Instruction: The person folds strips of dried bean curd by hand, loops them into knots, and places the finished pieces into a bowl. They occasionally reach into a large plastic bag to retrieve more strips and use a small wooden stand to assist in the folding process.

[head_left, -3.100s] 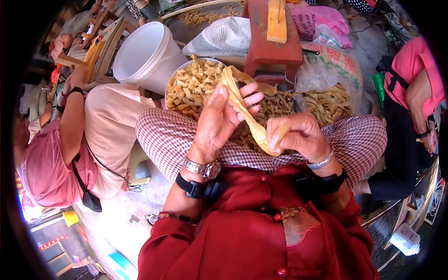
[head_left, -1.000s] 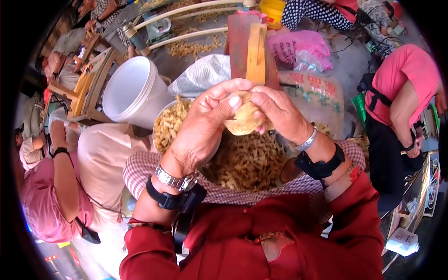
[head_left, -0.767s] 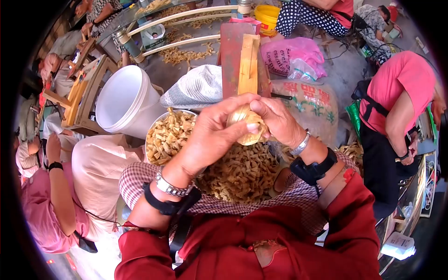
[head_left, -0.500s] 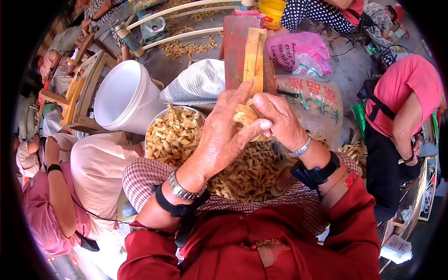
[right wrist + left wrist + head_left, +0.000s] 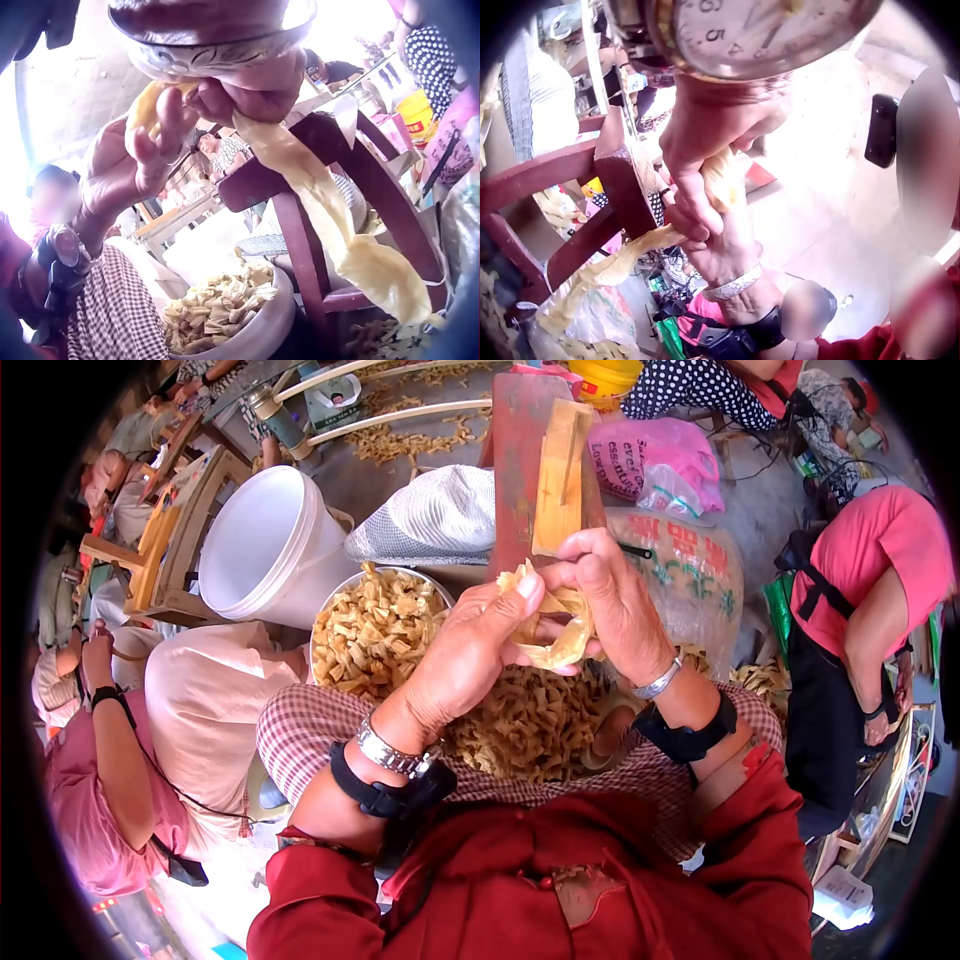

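Both hands work on one long, limp, pale yellow strip [image 5: 566,635], held in front of the red stool. The left hand [image 5: 470,660] pinches it with the thumb on top, and a crumpled bit stands up by the thumb. Close beside it, the right hand [image 5: 620,605] grips the strip between curled fingers and thumb; a loop bends between the hands. In the right wrist view a long tail of the strip [image 5: 330,206] hangs from the right hand [image 5: 255,86]. The left wrist view shows the left hand [image 5: 712,124] overlapping the right.
A basin [image 5: 437,582] of short, folded yellow pieces stands left of the hands. More brown pieces [image 5: 530,725] lie below, between the checked trouser legs. Ahead stand a red stool [image 5: 515,470] with a wooden block [image 5: 562,485] and a white bucket [image 5: 265,545]. People sit on both sides.
The strip was stretched between the hands low over the lap. Both hands then rose and bunched it together; now they have drawn slightly apart, with a loop showing between them.
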{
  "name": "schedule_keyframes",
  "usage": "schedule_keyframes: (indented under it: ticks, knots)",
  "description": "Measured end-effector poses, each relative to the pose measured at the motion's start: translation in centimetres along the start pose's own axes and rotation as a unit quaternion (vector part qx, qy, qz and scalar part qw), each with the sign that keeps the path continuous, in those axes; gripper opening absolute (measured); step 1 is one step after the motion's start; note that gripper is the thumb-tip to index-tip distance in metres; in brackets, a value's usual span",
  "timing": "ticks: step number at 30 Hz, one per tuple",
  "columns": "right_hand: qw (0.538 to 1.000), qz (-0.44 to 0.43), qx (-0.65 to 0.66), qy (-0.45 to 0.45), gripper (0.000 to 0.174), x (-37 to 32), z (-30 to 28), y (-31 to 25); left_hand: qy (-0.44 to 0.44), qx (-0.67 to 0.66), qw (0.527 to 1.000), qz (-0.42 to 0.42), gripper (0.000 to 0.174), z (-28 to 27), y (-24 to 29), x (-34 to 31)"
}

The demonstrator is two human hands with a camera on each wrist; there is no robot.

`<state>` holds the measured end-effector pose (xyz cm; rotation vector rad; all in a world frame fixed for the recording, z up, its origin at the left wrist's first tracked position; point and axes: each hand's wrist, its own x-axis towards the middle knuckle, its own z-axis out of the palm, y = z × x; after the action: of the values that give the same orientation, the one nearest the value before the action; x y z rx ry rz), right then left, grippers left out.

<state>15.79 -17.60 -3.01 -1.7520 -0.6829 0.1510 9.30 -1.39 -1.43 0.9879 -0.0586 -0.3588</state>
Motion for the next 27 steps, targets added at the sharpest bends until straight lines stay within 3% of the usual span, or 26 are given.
schedule_keyframes:
  ticks: [1, 2, 6, 9, 13, 23, 27]
  knots:
    - [1.000, 0.009, 0.029, -0.001, 0.052, -0.2, -0.1, 0.4, -0.013, -0.039, 0.999, -0.021, 0.055, 0.2, 0.1, -0.1]
    - [0.999, 0.027, 0.020, -0.037, 0.071, -0.3, -0.3, 0.5, -0.054, -0.102, 0.993, -0.039, 0.051, -0.3, -0.1, 0.1]
    - [0.994, 0.015, 0.064, -0.088, 0.078, -1.1, -1.5, 0.2, -0.119, -0.154, 0.979, -0.061, 0.055, -0.2, -1.1, 0.4]
    - [0.985, 0.077, 0.126, -0.091, 0.062, -2.4, -2.5, 0.4, -0.102, -0.162, 0.979, -0.066, 0.053, -0.2, -1.6, 0.3]
    - [0.992, 0.089, 0.057, -0.065, 0.061, -3.6, -3.6, 1.0, -0.083, -0.174, 0.978, -0.081, 0.053, 0.1, -1.3, 0.1]
    - [0.989, 0.058, 0.081, -0.105, 0.048, -3.5, -3.5, 1.3, -0.085, -0.201, 0.971, -0.092, 0.057, 0.0, -1.5, 0.7]
    - [0.988, 0.050, 0.024, -0.144, 0.040, -3.7, -3.6, 0.7, -0.077, -0.234, 0.964, -0.105, 0.056, -0.7, -1.8, 0.9]
